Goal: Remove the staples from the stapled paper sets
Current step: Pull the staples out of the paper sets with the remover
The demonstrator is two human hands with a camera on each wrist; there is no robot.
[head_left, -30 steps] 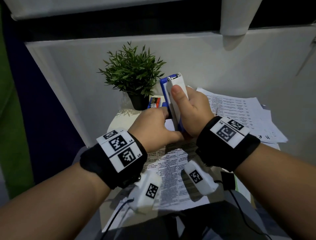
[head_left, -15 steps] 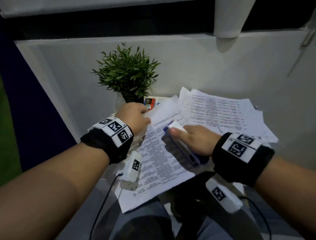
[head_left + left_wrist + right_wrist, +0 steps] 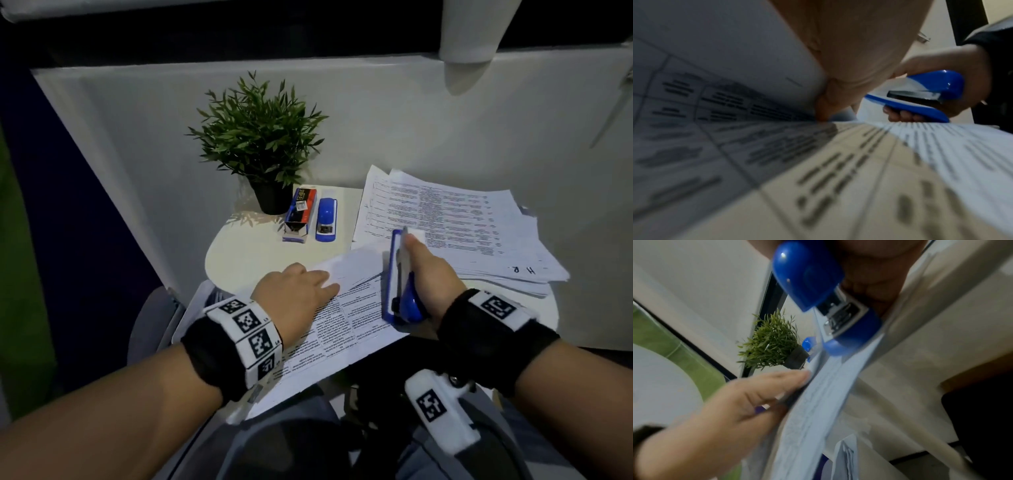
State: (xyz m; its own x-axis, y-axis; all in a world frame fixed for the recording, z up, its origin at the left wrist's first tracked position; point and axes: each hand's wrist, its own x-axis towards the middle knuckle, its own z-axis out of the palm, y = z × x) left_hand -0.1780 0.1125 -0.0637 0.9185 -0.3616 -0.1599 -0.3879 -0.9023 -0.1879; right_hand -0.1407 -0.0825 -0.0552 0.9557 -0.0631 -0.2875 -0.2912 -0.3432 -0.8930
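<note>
A printed paper set (image 3: 349,329) lies across the near edge of the small white table (image 3: 246,253). My left hand (image 3: 301,291) holds it at its far left corner, fingers on top of a turned-over sheet; the left wrist view shows that sheet (image 3: 735,48) standing up against the palm. My right hand (image 3: 428,274) grips a blue and white stapler (image 3: 400,284), thumb along its top, just right of the set. The stapler (image 3: 920,97) hovers close above the paper (image 3: 859,178), its metal end (image 3: 840,316) facing the sheets (image 3: 818,402). No staple can be made out.
A potted plant (image 3: 260,144) stands at the back of the table, with a staples box (image 3: 299,214) and a small blue stapler (image 3: 326,216) beside it. A loose pile of printed papers (image 3: 445,219) covers the right side. A white wall panel (image 3: 411,113) rises behind.
Both hands held the stapler upright over the paper's corner. Since then the right hand has lowered it to the right, and the left hand has drawn the paper set nearer.
</note>
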